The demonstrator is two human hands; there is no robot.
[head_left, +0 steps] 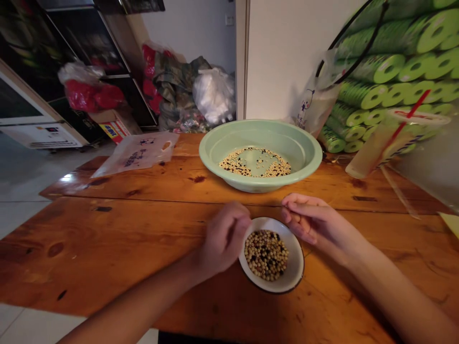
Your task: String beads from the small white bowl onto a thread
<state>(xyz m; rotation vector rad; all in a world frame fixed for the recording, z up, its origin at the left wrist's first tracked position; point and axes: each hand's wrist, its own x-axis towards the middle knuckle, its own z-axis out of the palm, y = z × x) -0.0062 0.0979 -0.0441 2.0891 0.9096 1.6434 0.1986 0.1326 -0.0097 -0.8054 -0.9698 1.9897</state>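
Pale and dark beans [266, 255] in a small white dish [295, 258]

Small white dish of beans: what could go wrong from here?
The left hand hangs right at the rim of the small enamel dish, so a knock could tip it and scatter the beans across the wooden table. Spilled beans might then lodge in the seam between the table boards. The right hand sits close to the green plastic basin, so a careless move could bump it.
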